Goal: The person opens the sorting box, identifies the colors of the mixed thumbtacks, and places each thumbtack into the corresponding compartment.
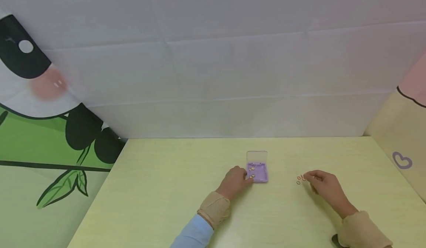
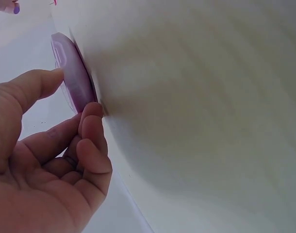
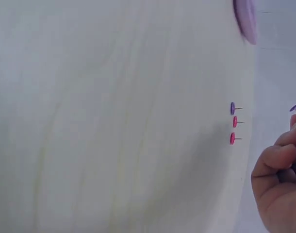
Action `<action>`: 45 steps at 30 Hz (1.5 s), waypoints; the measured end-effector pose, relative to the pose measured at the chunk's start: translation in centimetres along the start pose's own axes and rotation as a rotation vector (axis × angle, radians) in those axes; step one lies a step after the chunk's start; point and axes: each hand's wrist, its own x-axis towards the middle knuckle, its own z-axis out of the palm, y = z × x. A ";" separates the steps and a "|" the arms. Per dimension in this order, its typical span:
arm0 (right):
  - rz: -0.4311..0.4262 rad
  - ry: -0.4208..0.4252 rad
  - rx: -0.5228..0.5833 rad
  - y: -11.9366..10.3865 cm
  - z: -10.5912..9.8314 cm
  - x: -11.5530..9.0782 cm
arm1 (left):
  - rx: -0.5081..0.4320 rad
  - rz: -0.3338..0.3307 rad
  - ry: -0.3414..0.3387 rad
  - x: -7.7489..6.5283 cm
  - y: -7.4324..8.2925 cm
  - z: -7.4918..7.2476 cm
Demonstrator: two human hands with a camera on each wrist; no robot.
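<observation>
A small purple plastic box [image 1: 261, 174] with its clear lid [image 1: 257, 155] raised stands on the table, several thumbtacks [image 1: 252, 176] inside it. My left hand [image 1: 235, 181] grips the box's left side; in the left wrist view, thumb and fingers hold the box [image 2: 75, 75] by its edge. Farther right, my right hand [image 1: 327, 190] is raised above the table. It pinches a purple thumbtack [image 3: 294, 108] between its fingertips. Beside it on the table, one purple thumbtack [image 3: 232, 108] and two pink thumbtacks [image 3: 232, 139] lie in a row, points up.
The pale table [image 1: 159, 188] reaches back to a plain whitish wall [image 1: 213, 70]. Printed cartoon panels [image 1: 33, 137] flank it on the left and right. A dark object [image 1: 337, 240] shows partly beside the right sleeve at the bottom edge.
</observation>
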 end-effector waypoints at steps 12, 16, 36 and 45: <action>0.000 -0.153 0.726 -0.1 -0.8 -0.2 | -0.015 0.004 0.003 0.0 0.0 0.1; -0.021 -0.210 0.851 -0.2 -0.8 -0.2 | -0.020 0.000 0.002 0.0 -0.1 0.1; -0.021 -0.225 0.904 -1.5 0.7 0.6 | -0.035 -0.020 -0.004 0.0 0.1 0.1; 0.022 -0.187 0.780 -2.6 1.8 0.8 | -0.042 -0.019 -0.005 0.2 -0.1 0.3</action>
